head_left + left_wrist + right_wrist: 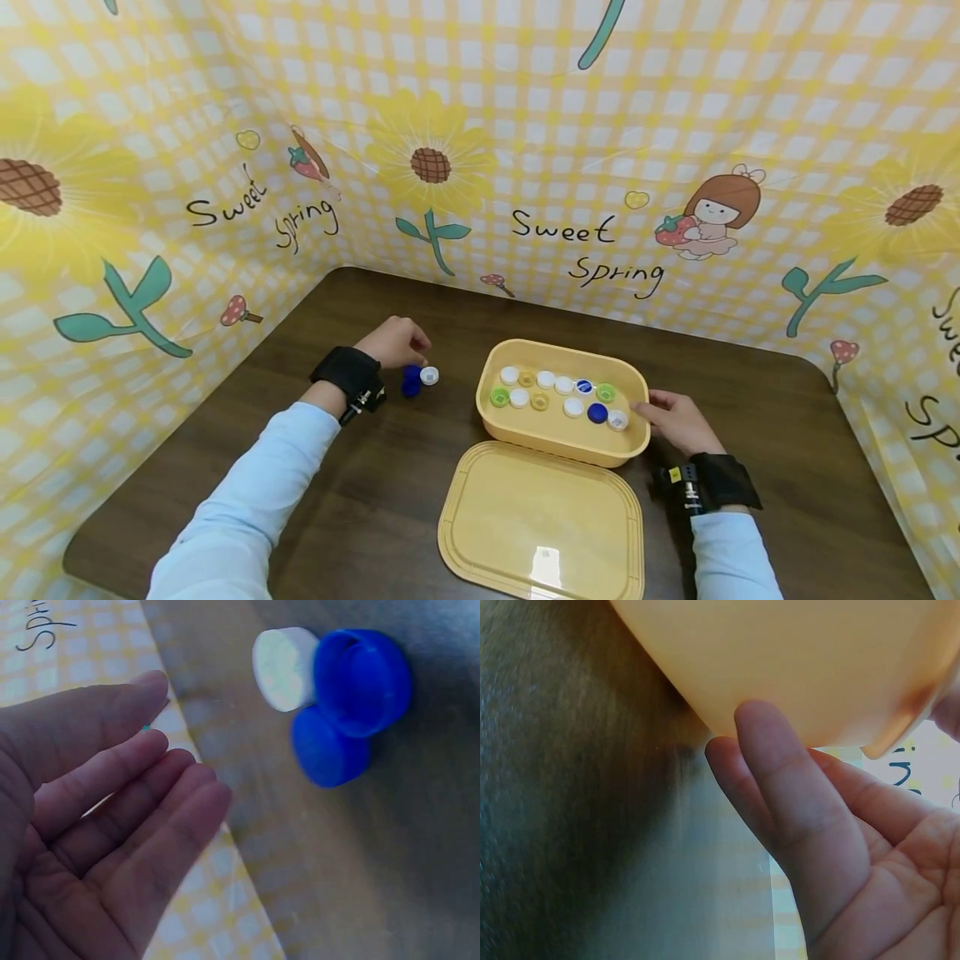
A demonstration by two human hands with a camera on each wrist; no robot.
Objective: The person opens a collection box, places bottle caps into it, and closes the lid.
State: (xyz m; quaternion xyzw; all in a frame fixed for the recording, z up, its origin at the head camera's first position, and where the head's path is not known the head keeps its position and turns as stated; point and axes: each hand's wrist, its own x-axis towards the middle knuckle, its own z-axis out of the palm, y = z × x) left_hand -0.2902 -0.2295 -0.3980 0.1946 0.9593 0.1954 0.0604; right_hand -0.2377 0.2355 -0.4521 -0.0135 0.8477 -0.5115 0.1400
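Note:
Beside the box, a white bottle cap (430,376) and two blue bottle caps (364,682) lie clustered on the table. One blue cap leans against the other in the left wrist view. My left hand (393,342) hovers just behind these caps, its fingers loosely bent with nothing between thumb and fingertips. A yellow plastic box (562,447) stands right of the middle, holding several white, blue, green and yellow caps laid roughly in two rows. My right hand (678,423) grips the box's right end, thumb at the rim and fingers against the outer wall (780,667).
A matching yellow lid (543,517) lies flat on the dark brown table (375,500), directly in front of the box. Checked cloth (555,150) printed with sunflowers hangs round the table's back and sides.

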